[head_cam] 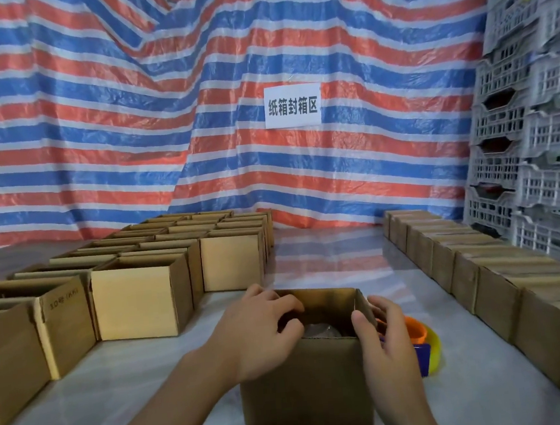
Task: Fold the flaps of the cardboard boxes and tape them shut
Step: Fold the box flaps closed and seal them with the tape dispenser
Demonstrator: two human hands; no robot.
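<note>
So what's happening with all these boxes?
A person is closing up one cardboard box on the table. Their left hand curls over its left edge, and their right hand pinches the right flap, which stands up. The top is not yet shut or taped. A colourful tape dispenser lies just behind the right hand. More open boxes sit on the left, and a row of closed-looking boxes lines the right.

Pale table (327, 265): open boxes (141, 302) left; box row (481, 279) right; front box (304, 390) centre; just beside it, possibly a tape dispenser (425, 342).
</note>
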